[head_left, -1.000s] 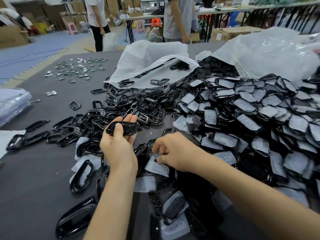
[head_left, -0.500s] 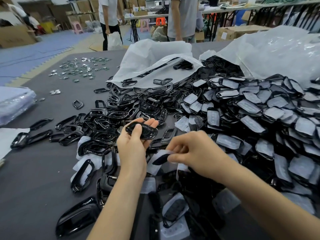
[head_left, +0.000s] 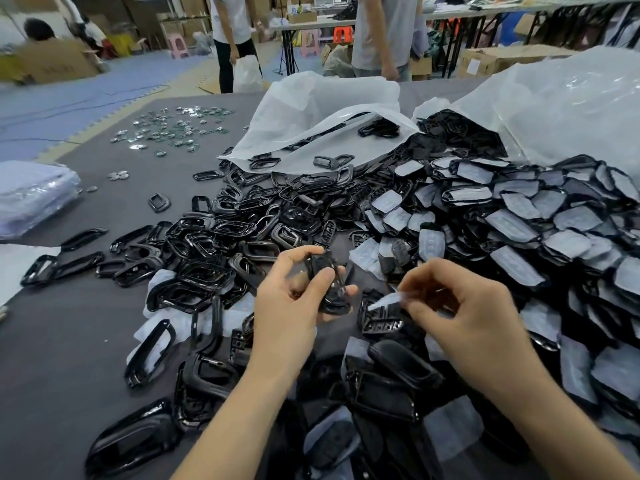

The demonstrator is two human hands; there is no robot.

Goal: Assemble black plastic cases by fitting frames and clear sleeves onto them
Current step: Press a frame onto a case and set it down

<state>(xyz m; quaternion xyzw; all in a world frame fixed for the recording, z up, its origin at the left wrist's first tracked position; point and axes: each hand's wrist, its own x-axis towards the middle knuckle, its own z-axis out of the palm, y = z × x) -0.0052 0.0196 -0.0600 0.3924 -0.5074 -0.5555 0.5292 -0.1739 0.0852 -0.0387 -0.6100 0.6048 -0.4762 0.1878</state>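
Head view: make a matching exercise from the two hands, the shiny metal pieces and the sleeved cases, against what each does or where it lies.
1 left hand
2 right hand
3 shiny metal pieces
4 sleeved cases

A scattered at the table's far left
B pinches a clear sleeve
C heaped on the right
D holds a black case

Pairs: 1-D, 2-B, 3-A, 4-C

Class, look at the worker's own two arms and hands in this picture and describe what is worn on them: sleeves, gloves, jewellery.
Nothing worn shows. The left hand and right hand are bare, with no gloves, rings or watch in sight. The left forearm and right forearm are bare down to the picture's lower edge; no sleeve or cuff comes into view.
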